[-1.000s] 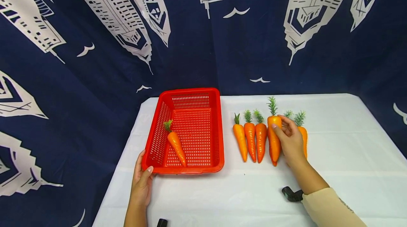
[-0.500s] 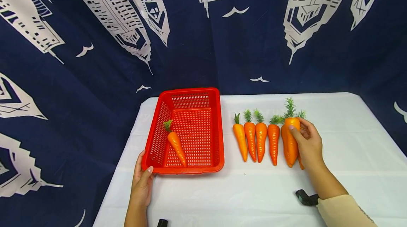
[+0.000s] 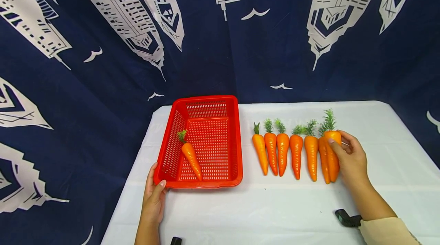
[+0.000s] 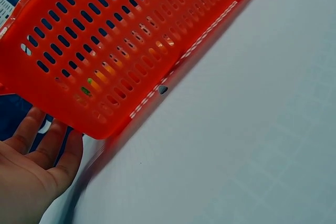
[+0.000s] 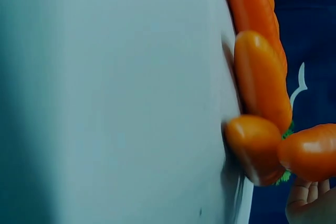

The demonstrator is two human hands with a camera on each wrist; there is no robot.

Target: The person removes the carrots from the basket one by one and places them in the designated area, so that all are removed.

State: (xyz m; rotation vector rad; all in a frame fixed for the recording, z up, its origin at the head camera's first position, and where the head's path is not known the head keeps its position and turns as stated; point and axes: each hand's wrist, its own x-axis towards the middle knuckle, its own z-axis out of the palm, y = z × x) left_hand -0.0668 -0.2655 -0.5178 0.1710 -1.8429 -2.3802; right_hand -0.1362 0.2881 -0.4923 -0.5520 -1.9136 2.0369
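Note:
My left hand [image 3: 153,201] grips the near left corner of a red plastic basket [image 3: 198,184], thumb over the rim and fingers outside. In the left wrist view, the fingers [image 4: 65,166] lie against the basket's slotted wall [image 4: 121,35]. One carrot [image 3: 191,159] with a green top lies tilted inside the basket. At the right end of a row, my right hand [image 3: 352,161] holds an orange carrot [image 3: 332,163] by its upper part. This carrot [image 5: 312,153] partly covers the neighbouring carrot [image 3: 323,161] in the head view.
Several carrots [image 3: 282,153] lie side by side right of the basket, leafy tops pointing away. White cloth covers the table [image 3: 268,214]. Behind it hangs a navy curtain [image 3: 206,65] with white buildings and birds. A black device [image 3: 347,219] sits by the right wrist.
My right hand has moved rightward along the row with the carrot, uncovering the carrots it had hidden. My left hand and the basket have stayed in place.

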